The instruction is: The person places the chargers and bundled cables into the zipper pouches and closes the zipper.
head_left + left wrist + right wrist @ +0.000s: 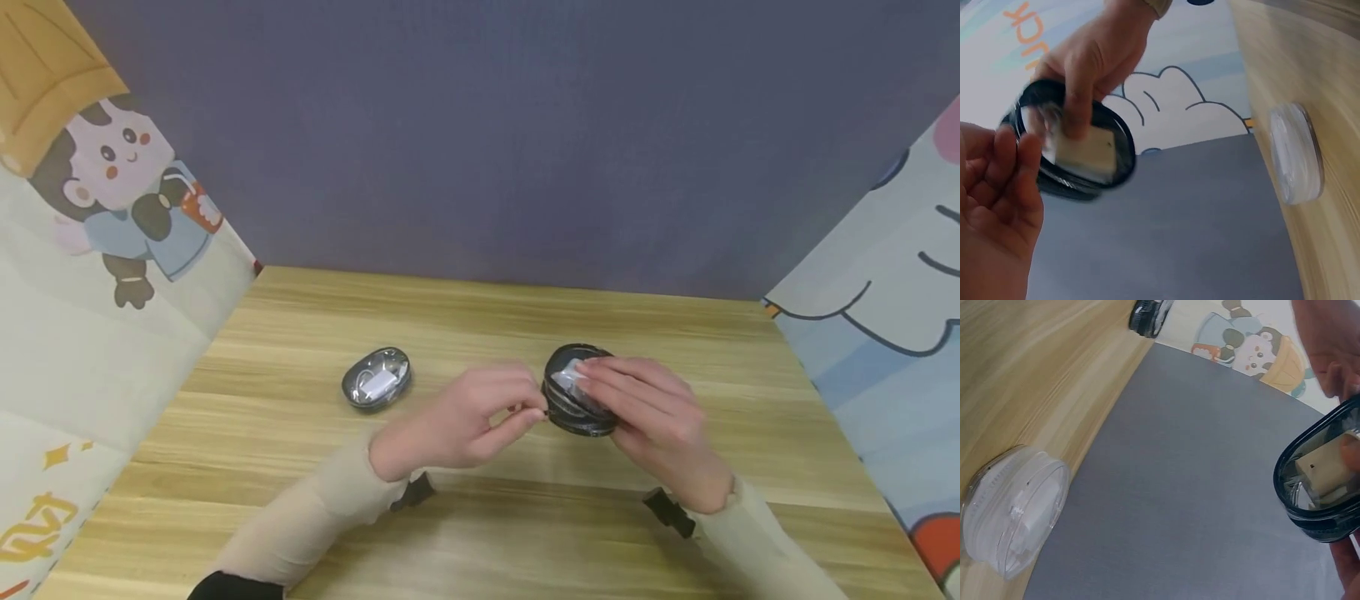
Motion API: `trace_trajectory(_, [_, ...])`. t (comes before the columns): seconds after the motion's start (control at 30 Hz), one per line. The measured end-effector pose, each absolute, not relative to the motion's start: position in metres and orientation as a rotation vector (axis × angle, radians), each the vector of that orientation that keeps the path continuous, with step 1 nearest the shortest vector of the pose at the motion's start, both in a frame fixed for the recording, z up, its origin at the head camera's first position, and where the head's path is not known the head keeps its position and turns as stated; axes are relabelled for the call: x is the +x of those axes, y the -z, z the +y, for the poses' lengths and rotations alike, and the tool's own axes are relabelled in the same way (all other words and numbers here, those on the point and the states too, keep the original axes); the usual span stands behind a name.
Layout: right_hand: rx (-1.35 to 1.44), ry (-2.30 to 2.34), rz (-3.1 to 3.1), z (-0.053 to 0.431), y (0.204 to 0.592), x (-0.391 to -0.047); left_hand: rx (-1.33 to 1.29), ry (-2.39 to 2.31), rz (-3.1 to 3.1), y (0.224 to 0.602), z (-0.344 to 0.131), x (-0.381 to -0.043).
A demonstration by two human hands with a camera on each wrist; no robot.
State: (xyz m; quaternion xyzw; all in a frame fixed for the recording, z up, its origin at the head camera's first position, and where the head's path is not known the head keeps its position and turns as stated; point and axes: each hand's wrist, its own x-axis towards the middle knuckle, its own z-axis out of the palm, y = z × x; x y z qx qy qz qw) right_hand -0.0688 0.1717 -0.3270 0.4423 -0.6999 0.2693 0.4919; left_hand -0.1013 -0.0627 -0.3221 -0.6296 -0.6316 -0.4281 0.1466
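My right hand [663, 417] grips a small black oval zip pouch [572, 410] with a clear top. In the left wrist view its thumb lies over the white block [1094, 156] seen through that top, which looks like a charger. At the pouch's left rim, the fingertips of my left hand [468, 417] pinch a tiny dark tab, probably the zip pull. A similar black pouch [377, 380] with a white block inside rests on the table, left of both hands.
A clear round container [1019, 509] with white contents stands on the wooden table [450, 325], seen in both wrist views. Behind the table rises a grey-blue panel [480, 150]. Cartoon-printed panels [150, 192] flank it.
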Motion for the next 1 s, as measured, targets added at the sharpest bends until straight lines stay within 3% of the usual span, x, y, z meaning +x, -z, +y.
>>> trace_trajectory(0.33, [1.05, -0.702, -1.646, 0.164, 0.326, -0.068, -1.8, 1.393, -1.818, 0.324, -0.062, -0.099])
trace_trajectory(1.0, [1.242, -1.356, -1.334, 0.156, 0.319, -0.06, -1.84, 2.1, -1.717, 0.329, -0.073, -0.106])
